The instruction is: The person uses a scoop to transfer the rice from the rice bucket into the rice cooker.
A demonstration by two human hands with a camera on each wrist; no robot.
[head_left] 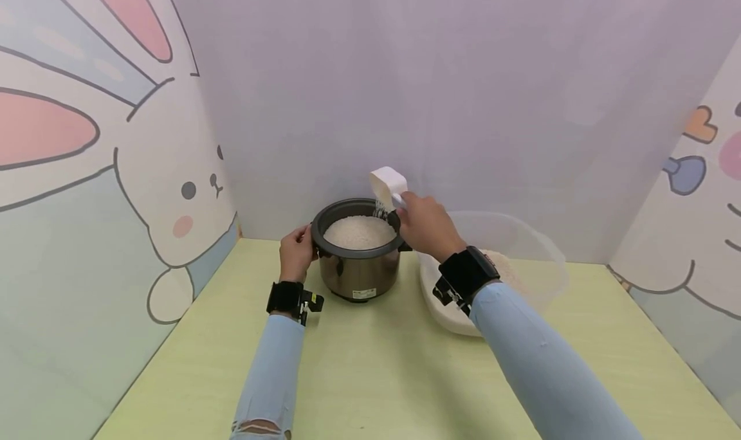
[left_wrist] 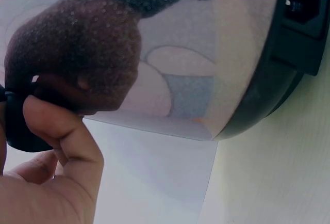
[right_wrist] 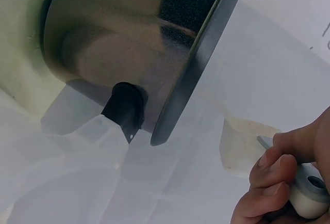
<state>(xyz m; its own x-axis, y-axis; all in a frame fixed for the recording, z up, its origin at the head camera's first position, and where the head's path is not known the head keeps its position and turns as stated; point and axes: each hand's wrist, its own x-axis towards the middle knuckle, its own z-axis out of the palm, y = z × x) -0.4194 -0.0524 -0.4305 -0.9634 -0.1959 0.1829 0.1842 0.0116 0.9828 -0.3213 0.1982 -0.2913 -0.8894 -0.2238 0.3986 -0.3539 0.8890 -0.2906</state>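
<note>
A dark rice cooker (head_left: 359, 269) without a lid stands on the table, its pot holding a mound of white rice (head_left: 360, 232). My left hand (head_left: 296, 253) grips the cooker's black side handle (left_wrist: 28, 123) between thumb and fingers. Above the right part of the rim, my right hand (head_left: 429, 226) holds a white measuring scoop (head_left: 389, 184) by its handle. The scoop is tipped to the left, and grains fall from its mouth into the pot. In the right wrist view my fingers curl round the scoop handle (right_wrist: 307, 195), with the cooker's other handle (right_wrist: 125, 109) to the left.
Right of the cooker sits a white tub (head_left: 446, 314) with more rice (head_left: 503, 269) in it, partly behind my right forearm. A translucent lid (head_left: 538, 247) stands up from it. Cartoon panels flank the pale green table (head_left: 370, 369), and a lilac sheet (head_left: 359, 92) hangs behind.
</note>
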